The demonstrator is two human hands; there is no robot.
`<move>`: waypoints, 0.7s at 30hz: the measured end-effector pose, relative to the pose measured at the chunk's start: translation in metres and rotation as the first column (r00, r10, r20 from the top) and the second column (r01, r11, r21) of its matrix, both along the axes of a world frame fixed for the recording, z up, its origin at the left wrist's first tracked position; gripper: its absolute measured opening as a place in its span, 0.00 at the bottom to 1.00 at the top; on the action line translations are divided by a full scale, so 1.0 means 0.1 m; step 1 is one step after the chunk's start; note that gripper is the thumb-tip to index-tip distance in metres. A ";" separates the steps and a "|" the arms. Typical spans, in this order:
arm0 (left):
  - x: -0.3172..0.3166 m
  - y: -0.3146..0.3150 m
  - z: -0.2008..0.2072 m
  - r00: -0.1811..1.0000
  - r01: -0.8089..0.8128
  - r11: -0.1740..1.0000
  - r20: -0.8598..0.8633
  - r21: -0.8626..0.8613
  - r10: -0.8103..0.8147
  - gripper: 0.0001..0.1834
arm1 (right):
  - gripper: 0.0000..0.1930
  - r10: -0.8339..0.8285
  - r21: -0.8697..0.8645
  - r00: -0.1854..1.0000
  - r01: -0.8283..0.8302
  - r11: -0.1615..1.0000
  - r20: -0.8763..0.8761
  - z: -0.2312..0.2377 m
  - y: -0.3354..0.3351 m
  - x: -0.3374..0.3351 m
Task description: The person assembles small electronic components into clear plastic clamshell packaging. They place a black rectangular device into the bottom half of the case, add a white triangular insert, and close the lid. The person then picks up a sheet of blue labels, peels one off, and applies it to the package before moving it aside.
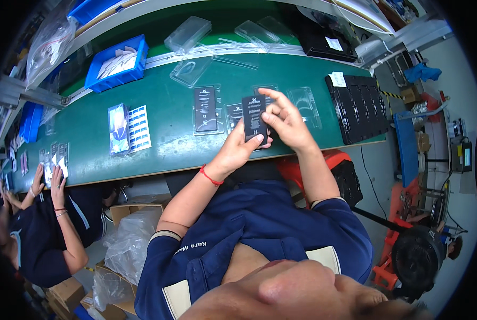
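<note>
A flat black phone battery (255,118) with pale print is held upright between my hands, above the near part of the green bench. The thumb of my left hand (237,148) presses on its lower end, with the fingers behind it. My right hand (285,121) grips its right edge with the thumb, the index finger curled near the top corner. Behind it, partly hidden by my hands, more black batteries lie in clear plastic trays. One such battery (205,109) sits in a clear tray to the left. An unfilled clear tray (305,106) lies to the right.
The green bench (169,146) carries a label sheet (139,129) beside a plastic-wrapped pack (119,129). A blue bin (116,64) of pale pieces and clear plastic cases (188,34) stand behind. Black trays (357,108) lie right. At left, a co-worker's hands (57,184) handle batteries.
</note>
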State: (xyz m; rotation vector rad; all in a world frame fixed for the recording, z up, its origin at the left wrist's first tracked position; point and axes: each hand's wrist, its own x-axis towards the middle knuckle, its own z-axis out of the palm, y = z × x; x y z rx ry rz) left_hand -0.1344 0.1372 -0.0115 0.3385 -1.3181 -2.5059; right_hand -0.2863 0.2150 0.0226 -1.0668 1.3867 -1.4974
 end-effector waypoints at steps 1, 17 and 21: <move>-0.02 -0.01 0.00 0.999 0.041 0.999 -0.003 0.034 -0.041 0.27 | 0.26 -0.005 0.009 0.998 0.005 1.000 0.060 0.03 0.02 -0.04; 0.16 -0.09 -0.02 0.886 0.177 -0.074 0.126 -0.981 0.447 0.45 | 0.24 -0.045 0.211 0.672 0.295 0.932 -0.739 -0.21 0.51 -1.31; 0.14 -0.14 -0.08 0.860 0.201 -0.090 0.132 -0.976 0.492 0.42 | 0.29 -0.039 0.153 0.520 0.321 0.935 -0.853 -0.21 0.58 -1.17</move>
